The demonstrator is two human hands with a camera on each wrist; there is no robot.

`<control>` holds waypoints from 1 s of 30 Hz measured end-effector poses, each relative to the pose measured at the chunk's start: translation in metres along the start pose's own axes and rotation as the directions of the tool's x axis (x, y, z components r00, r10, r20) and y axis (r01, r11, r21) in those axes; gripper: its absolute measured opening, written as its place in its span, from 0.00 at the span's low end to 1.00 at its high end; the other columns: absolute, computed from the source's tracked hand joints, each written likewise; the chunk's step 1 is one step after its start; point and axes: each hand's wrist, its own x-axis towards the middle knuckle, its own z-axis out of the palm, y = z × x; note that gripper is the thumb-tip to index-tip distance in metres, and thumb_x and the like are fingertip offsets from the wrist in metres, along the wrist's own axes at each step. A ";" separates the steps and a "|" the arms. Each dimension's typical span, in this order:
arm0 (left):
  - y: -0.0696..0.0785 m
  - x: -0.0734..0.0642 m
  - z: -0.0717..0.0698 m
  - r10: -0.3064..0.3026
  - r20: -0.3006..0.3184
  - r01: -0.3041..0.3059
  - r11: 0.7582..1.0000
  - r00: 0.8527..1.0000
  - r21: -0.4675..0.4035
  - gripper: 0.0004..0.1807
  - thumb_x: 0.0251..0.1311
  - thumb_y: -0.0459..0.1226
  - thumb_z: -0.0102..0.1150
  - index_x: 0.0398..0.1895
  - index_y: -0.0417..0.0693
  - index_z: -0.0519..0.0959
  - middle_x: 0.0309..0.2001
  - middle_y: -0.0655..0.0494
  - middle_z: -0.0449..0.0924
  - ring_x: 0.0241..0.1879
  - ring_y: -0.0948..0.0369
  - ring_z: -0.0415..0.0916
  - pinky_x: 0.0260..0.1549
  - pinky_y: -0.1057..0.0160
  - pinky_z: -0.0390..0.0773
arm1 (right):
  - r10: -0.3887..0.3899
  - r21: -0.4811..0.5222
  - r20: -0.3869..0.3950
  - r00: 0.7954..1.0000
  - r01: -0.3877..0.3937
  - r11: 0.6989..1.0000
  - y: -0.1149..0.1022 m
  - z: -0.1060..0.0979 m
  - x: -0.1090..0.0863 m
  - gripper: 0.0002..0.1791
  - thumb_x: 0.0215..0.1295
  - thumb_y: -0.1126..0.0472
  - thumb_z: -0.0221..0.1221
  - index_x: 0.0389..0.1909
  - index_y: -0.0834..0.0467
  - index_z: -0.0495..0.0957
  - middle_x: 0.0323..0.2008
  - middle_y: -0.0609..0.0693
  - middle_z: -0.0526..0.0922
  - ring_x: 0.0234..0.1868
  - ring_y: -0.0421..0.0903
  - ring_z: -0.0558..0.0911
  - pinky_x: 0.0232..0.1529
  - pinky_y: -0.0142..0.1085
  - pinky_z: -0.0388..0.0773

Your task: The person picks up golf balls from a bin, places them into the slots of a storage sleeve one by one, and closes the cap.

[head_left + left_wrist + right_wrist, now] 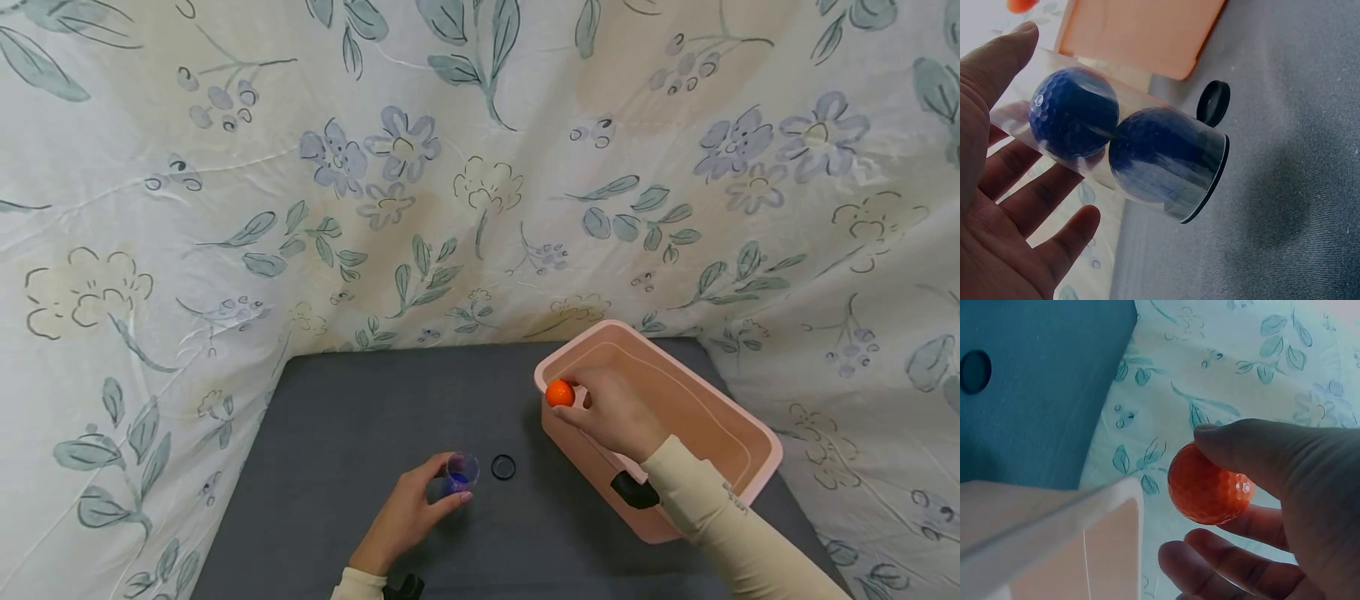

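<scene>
Pinched between thumb and forefinger of the right grip, an orange ball, dimpled and glossy, held in the air at the far-left end of a peach bin; in the right wrist view, clear of the rim and just beside the corner, with the remaining fingers bent loosely underneath. Below, the bin itself, long, open-topped and set aslant over the right part of the dark grey counter, one end by the far edge, the other toward the near right corner. Left of the bin, near the middle of the counter and closer to the near edge, a clear tube grasped by the left grip, thumb on one side, fingers on the other, open mouth upward. Inside, two blue balls, touching one another, one nearer the dark-rimmed base; contact between base and counter impossible to tell. Between tube and bin, flat on the counter, a small round black cap, just beside the tube. Around both forearms, a cream sleeve, with a black device at each wrist. Beyond the far, left and right edges, a floral cloth, creased, printed with blue flowers and green leaves.
</scene>
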 end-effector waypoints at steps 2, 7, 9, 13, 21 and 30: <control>0.000 0.000 0.000 0.000 0.002 0.000 1.000 1.000 -0.004 0.28 0.64 0.63 0.63 0.65 0.70 0.74 0.56 0.67 0.84 0.56 0.62 0.82 0.58 0.44 0.81 | 0.004 0.012 -0.007 1.000 -0.003 1.000 -0.003 0.004 0.001 0.14 0.59 0.53 0.76 0.42 0.53 0.85 0.33 0.44 0.83 0.25 0.41 0.73 0.28 0.32 0.74; 0.000 0.002 -0.001 -0.004 0.009 0.004 1.000 1.000 -0.011 0.28 0.64 0.63 0.63 0.65 0.71 0.74 0.56 0.68 0.84 0.56 0.62 0.82 0.58 0.44 0.81 | 0.048 0.041 0.006 0.999 -0.048 0.998 -0.013 0.017 0.000 0.21 0.59 0.49 0.76 0.49 0.54 0.85 0.35 0.44 0.81 0.29 0.41 0.73 0.29 0.32 0.73; 0.000 0.003 -0.001 0.000 0.006 0.000 1.000 1.000 -0.013 0.28 0.64 0.62 0.64 0.65 0.72 0.74 0.56 0.69 0.83 0.56 0.63 0.81 0.58 0.44 0.81 | 0.060 0.063 0.014 0.998 -0.061 0.996 -0.019 0.022 0.000 0.23 0.59 0.49 0.76 0.52 0.54 0.85 0.35 0.44 0.82 0.29 0.41 0.74 0.28 0.32 0.74; -0.001 0.004 -0.002 0.009 0.003 -0.008 1.000 1.000 -0.020 0.27 0.64 0.61 0.64 0.65 0.72 0.74 0.56 0.69 0.83 0.56 0.64 0.81 0.57 0.45 0.82 | 0.068 0.115 0.035 0.997 -0.072 0.991 -0.028 0.032 0.002 0.24 0.59 0.49 0.76 0.54 0.52 0.85 0.33 0.43 0.82 0.28 0.41 0.74 0.27 0.32 0.76; -0.001 0.004 -0.004 -0.005 0.023 0.006 0.999 1.000 -0.038 0.28 0.64 0.60 0.64 0.66 0.70 0.74 0.57 0.67 0.83 0.56 0.63 0.82 0.58 0.44 0.81 | 0.038 0.200 0.052 0.998 -0.047 0.979 -0.040 0.055 0.001 0.24 0.58 0.50 0.77 0.54 0.52 0.85 0.39 0.43 0.84 0.33 0.42 0.77 0.33 0.31 0.76; -0.003 -0.002 -0.004 0.029 0.009 -0.028 0.999 1.000 -0.037 0.30 0.65 0.59 0.64 0.67 0.62 0.75 0.57 0.68 0.83 0.55 0.65 0.81 0.57 0.45 0.82 | -0.001 0.236 0.018 1.000 -0.003 0.972 -0.047 0.079 -0.008 0.25 0.58 0.45 0.76 0.54 0.51 0.86 0.43 0.44 0.87 0.36 0.42 0.82 0.33 0.28 0.78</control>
